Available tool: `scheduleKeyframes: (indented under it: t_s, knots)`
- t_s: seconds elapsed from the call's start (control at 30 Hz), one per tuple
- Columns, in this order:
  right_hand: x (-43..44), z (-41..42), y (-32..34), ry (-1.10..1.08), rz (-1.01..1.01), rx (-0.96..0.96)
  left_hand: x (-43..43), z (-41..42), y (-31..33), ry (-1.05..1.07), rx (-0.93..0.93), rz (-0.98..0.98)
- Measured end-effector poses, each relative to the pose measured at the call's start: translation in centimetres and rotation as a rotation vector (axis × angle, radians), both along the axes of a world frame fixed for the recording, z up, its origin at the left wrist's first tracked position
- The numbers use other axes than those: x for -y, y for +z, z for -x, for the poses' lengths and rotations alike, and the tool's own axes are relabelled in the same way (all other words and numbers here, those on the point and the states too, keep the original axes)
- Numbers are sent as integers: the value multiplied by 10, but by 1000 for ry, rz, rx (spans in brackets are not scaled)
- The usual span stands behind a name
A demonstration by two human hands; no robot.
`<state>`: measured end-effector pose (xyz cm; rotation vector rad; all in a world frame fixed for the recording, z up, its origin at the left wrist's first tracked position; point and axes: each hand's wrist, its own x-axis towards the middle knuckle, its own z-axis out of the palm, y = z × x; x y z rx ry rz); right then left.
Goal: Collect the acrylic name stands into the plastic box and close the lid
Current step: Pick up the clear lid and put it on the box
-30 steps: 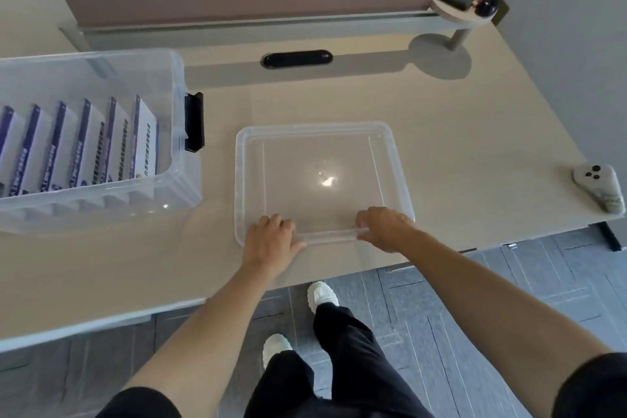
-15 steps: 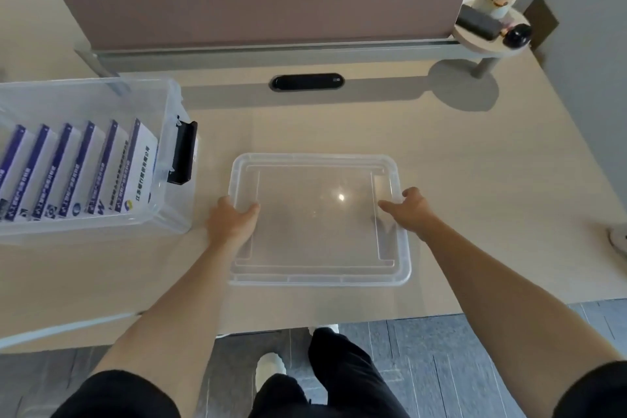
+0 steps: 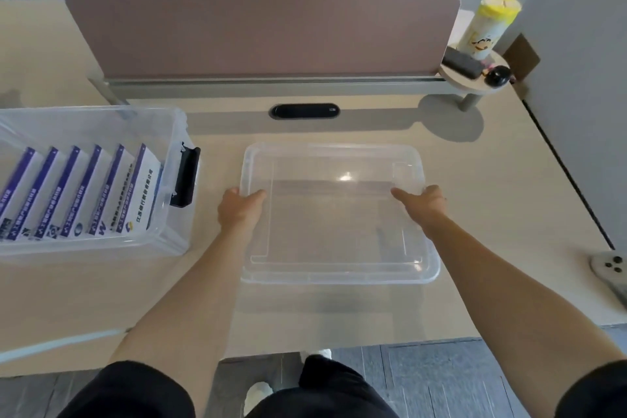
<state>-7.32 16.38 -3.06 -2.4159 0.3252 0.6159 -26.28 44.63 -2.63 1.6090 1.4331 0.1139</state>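
The clear plastic lid (image 3: 339, 268) is held above the desk, its shadow on the wood below. My left hand (image 3: 237, 209) grips its left edge and my right hand (image 3: 424, 202) grips its right edge, thumbs over the rim. To the left stands the clear plastic box (image 3: 176, 132) with a black latch (image 3: 185, 176) on its right end. Several acrylic name stands (image 3: 78, 193) with purple and white cards stand in a row inside it.
A pink divider panel (image 3: 261, 34) runs along the back of the desk (image 3: 509, 187). A black oval grommet (image 3: 304, 111) sits behind the lid. A small round shelf (image 3: 475, 73) at back right holds a yellow-capped canister (image 3: 485, 27). A white controller (image 3: 610, 268) lies at the right edge.
My hands moved from the lid's near edge to its left and right sides and gripped it. The lid has come up off the desk.
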Motion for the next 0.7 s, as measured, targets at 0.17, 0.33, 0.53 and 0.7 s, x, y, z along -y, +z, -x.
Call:
scheduleKeyframes:
  t_s: [0.17, 0.33, 0.53, 0.7]
  knots:
    - [-2, -5, 68, -21, -22, 162, 8, -22, 69, -90, -69, -183]
    - [-17, 18, 136, 51, -19, 326, -9, -3, 128, -137, -8, -274]
    - [-76, 90, 198, 140, -1, 473, -59, 66, 182, -89, 32, -390]
    - [-133, 148, 218, 269, -62, 460, -115, 140, 197, -25, 45, -412]
